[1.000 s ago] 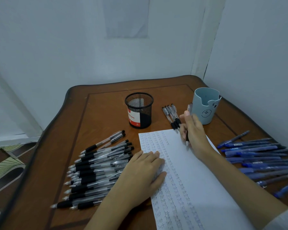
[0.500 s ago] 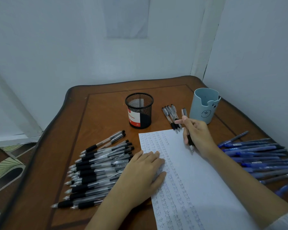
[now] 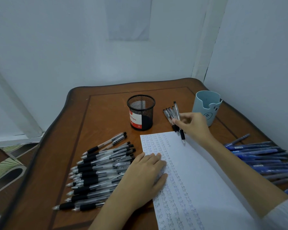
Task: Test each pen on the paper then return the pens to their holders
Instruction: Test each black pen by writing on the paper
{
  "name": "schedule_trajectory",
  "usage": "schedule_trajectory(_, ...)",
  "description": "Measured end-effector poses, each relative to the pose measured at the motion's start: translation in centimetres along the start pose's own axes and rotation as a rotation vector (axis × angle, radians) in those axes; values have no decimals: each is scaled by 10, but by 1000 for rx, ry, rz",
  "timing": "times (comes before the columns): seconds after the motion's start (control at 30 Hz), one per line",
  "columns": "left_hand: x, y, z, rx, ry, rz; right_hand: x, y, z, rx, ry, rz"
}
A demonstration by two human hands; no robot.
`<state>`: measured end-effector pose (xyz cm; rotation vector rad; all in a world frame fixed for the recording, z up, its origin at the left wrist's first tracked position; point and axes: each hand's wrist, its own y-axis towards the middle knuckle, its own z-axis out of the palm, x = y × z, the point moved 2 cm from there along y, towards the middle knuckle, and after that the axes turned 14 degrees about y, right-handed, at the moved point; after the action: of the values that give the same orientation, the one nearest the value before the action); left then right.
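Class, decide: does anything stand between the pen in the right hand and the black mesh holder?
Only a small row of pens lying flat between the held pen and the mesh holder; nothing taller intervenes.

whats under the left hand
The left hand lies flat on the left edge of the paper, over rows of handwritten "test". The writing under the palm and fingers is covered, so it cannot be read.
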<state>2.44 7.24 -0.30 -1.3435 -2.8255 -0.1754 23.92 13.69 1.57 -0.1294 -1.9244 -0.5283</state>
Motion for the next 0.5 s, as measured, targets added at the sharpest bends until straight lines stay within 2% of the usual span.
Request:
schedule_trajectory(0.2,1,0,0,-13,-13,6,-3,30,15,-100,-248,-80)
schedule_trajectory(0.5,0,-1,2,-33,-1,10,-19,47,30,-47,-329,-34)
